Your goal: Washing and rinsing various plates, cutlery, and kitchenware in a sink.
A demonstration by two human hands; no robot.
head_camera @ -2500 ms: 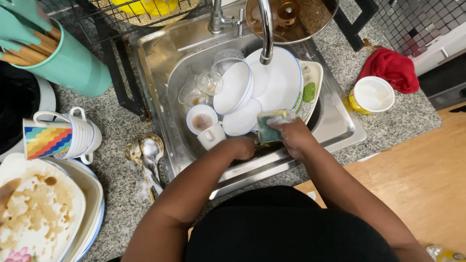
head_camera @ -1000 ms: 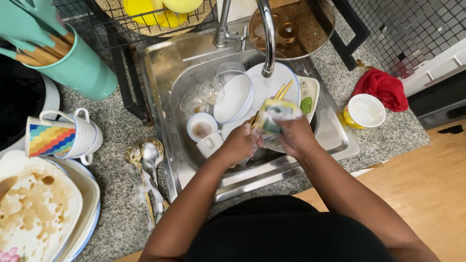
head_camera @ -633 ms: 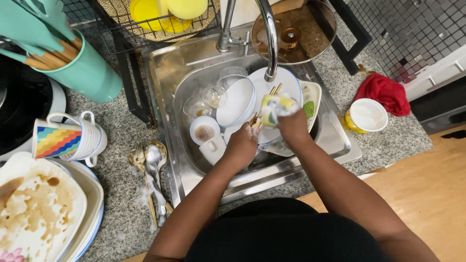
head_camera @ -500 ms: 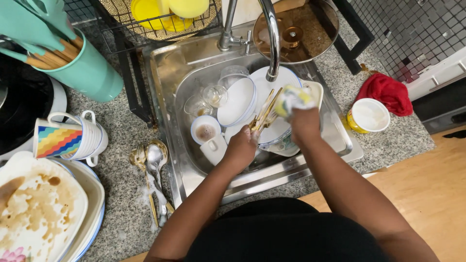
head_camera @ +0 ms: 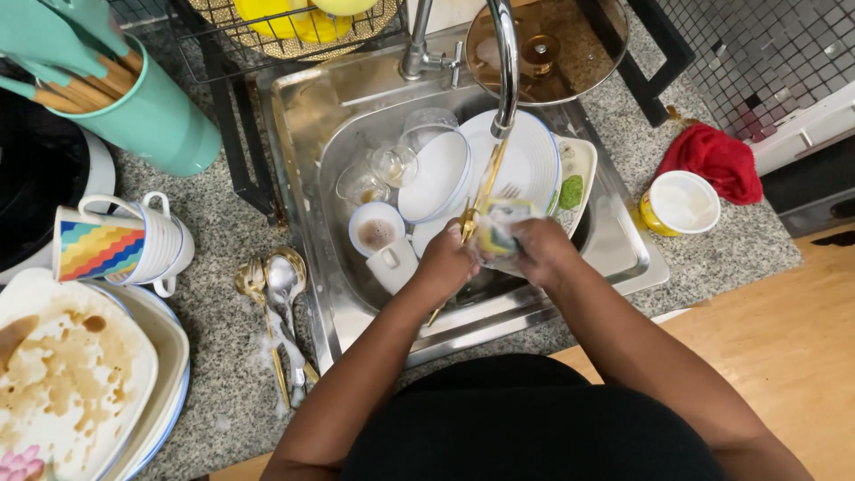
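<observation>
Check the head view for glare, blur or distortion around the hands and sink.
Head view: lighting even; glare on the sink rim and the tap; the sponge and right hand slightly motion-blurred; left hand and gold cutlery fairly sharp; wide-angle bending at the edges.

A speckled grey granite counter (head_camera: pixel 223 240) is running around a steel sink (head_camera: pixel 298 107), with a wooden floor (head_camera: pixel 784 338) showing warm and pale at the lower right. A wall of small mirrored mosaic tiles (head_camera: pixel 757 44) is glinting at the upper right. A black wire rack (head_camera: pixel 223 62) is standing behind the sink, and even indoor light is falling over everything.
</observation>
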